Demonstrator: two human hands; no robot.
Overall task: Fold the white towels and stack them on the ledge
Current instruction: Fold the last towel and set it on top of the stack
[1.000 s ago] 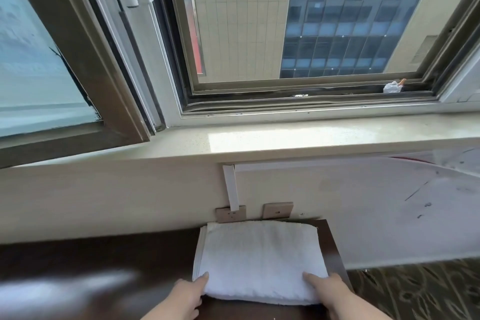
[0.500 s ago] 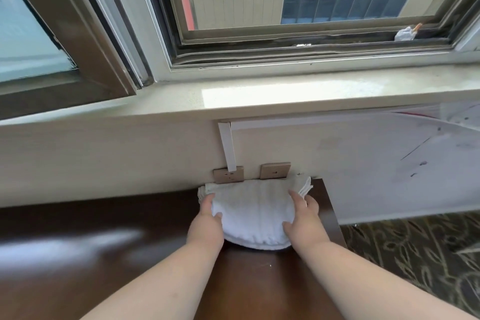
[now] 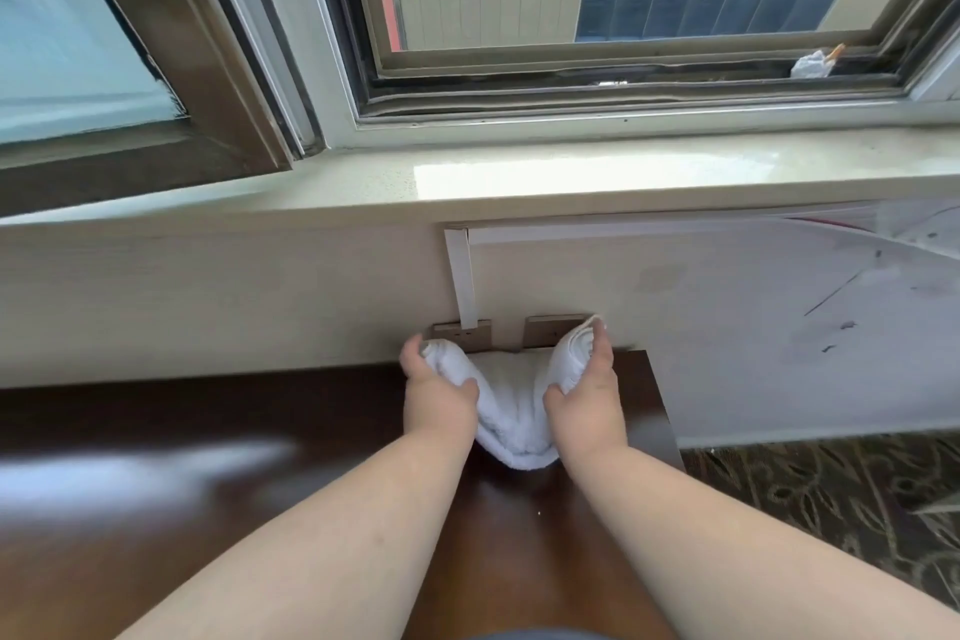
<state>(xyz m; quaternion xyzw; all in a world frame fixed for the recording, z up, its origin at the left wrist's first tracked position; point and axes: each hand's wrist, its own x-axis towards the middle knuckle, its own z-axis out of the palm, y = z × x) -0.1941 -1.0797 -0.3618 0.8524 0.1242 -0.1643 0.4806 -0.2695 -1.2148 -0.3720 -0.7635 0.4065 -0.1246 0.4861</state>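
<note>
A folded white towel (image 3: 511, 405) sags in a U between my hands, just above the far right end of the dark wooden table (image 3: 208, 473). My left hand (image 3: 436, 392) grips the towel's left end and my right hand (image 3: 587, 395) grips its right end, which curls upward. The pale stone window ledge (image 3: 571, 177) runs across the view above the towel, bare where I see it.
Two brown wall outlets (image 3: 462, 334) and a white cable strip (image 3: 462, 281) sit on the wall behind the towel. An opened window sash (image 3: 156, 68) leans in at the left. A small white scrap (image 3: 810, 64) lies in the window track. Patterned carpet (image 3: 831, 504) lies right of the table.
The towel lay flat with my hands at its near edge; both hands have since moved to its sides, gripped it and raised it so it sags in the middle. The view tilted down.
</note>
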